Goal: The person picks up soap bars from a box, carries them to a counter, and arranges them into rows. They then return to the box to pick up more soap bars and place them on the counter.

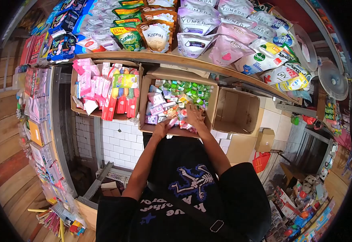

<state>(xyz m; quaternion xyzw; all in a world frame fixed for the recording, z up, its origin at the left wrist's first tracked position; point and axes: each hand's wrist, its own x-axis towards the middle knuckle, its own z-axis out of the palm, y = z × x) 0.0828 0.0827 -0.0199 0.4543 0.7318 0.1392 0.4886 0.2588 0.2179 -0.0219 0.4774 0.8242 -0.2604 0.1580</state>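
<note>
Now reaching w/ bent-fingered L hand [161, 129] & R hand [195, 115] into brown cardboard box [143, 101], touching small multicoloured packets [182, 113]; can't tell if gripping. Beyond: brown-white plastic "Kispray" pouch [155, 37].

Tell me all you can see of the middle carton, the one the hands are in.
The middle carton is brown, apparently corrugated cardboard, roughly rectangular and open-topped, sitting below the shelf edge between two other cartons. Small green bottles lie jumbled toward its far right; pale purple and white packets fill the left, with reddish packs nearer the person. The left hand is at its near wall, the right hand over the reddish packs. Its underside is hidden.
</note>
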